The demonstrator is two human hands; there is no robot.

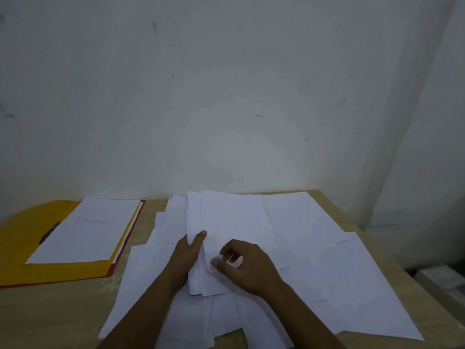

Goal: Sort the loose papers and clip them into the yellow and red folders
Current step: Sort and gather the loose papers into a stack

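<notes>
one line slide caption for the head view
Both hands, left and right, gather a sheaf of papers beside an open yellow folder.

Dim, flat light, soft blur overall, wide-angle bending at edges

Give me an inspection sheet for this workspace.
Surface: wooden table, largely covered with paper.
Job's things: yellow folder lies open at left, one sheet under its clip; red folder edge shows beneath it; loose papers spread centre and right.
Clutter: nothing seen.
Grippers: left hand holds the edge of a small stack; right hand pinches its top sheet.
Cables: nothing seen.
Surroundings: pale wall behind; blurred pale object at right.
</notes>
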